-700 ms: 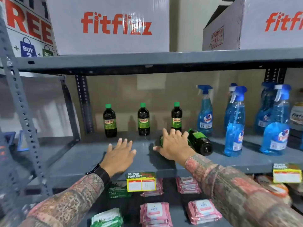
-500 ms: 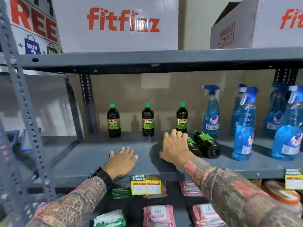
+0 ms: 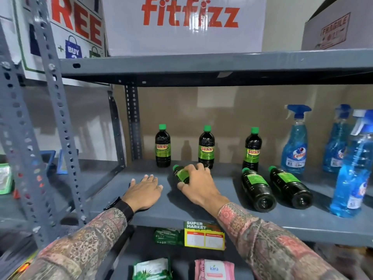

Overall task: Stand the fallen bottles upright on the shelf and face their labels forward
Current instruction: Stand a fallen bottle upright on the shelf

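- Lying on the grey metal shelf (image 3: 201, 211) are three dark bottles with green caps and green labels, each on its side.
- The leftmost fallen bottle (image 3: 180, 174) lies under the right hand (image 3: 198, 185), cap pointing toward the back left of the shelf.
- The right hand is curled over this bottle: fingers wrap across its body and the thumb presses against its near side. Only the cap, neck and part of the label show past the fingers.
- The left hand (image 3: 144, 190) rests flat on the shelf surface just beside the gripped bottle, palm down, fingers spread and extended, gripping nothing.
- The second fallen bottle (image 3: 257, 188) and the third fallen bottle (image 3: 289, 184) lie side by side to the right, apart from both hands, caps toward the rear and bases toward the shelf's front edge.
- Three upright bottles (image 3: 206, 149) stand in a row near the back of the shelf, their "SUNNY" labels facing forward.
- Blue spray bottles (image 3: 295, 146) stand at the right end of the same shelf.
- A yellow price tag (image 3: 203, 236) hangs from the shelf's front edge, below the right wrist.
- Wipe packets (image 3: 215, 270) lie on the level below.
- A white "fitfizz" carton (image 3: 181, 39) sits on the level above.
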The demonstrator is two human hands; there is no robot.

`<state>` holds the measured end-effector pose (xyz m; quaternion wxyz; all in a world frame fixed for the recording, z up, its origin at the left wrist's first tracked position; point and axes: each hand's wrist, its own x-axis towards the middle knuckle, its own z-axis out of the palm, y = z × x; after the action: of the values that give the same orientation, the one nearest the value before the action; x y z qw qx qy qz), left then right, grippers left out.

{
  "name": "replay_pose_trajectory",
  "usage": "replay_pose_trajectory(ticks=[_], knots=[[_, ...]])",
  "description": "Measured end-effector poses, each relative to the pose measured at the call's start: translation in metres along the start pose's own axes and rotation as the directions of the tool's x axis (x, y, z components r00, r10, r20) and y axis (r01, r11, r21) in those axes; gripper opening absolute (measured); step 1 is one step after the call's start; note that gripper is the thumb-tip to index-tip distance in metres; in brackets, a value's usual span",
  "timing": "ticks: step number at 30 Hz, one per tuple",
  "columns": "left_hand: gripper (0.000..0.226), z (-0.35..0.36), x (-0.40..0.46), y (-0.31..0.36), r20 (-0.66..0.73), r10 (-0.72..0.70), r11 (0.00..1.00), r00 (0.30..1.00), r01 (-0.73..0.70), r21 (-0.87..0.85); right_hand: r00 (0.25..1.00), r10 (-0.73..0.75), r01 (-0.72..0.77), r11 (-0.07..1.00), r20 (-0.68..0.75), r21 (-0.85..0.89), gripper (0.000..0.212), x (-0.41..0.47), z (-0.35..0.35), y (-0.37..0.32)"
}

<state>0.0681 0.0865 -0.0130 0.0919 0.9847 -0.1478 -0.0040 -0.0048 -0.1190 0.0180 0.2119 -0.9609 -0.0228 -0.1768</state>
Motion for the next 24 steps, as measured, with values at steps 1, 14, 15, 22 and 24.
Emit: replay_pose_trajectory(ticks=[1,14,15,22,24], knots=[[0.066,-0.001,0.000,-0.003,-0.007,-0.013,1.000,1.000,0.013,0.003,1.000,-0.001,0.001,1.000,0.011,0.011,0.065,0.003,0.004,-0.003],[0.065,0.005,-0.005,-0.005,0.007,-0.032,0.999,0.999,0.032,0.012,0.959,0.239,-0.201,0.953,0.152,-0.228,0.087,0.040,-0.006,-0.036],[0.065,0.005,-0.006,-0.005,0.006,-0.031,0.999,1.000,0.030,0.009,0.948,0.272,-0.222,0.938,0.165,-0.268,0.093,0.042,-0.005,-0.039],[0.066,0.008,-0.006,-0.005,0.001,-0.028,1.000,1.000,0.028,0.003,0.975,0.203,-0.200,0.979,0.088,-0.039,0.070,0.050,0.007,-0.029],[0.066,0.008,-0.005,-0.005,0.002,-0.028,1.000,1.000,0.028,0.005,0.988,0.153,-0.148,0.957,-0.001,0.250,0.070,0.052,0.013,-0.026]])
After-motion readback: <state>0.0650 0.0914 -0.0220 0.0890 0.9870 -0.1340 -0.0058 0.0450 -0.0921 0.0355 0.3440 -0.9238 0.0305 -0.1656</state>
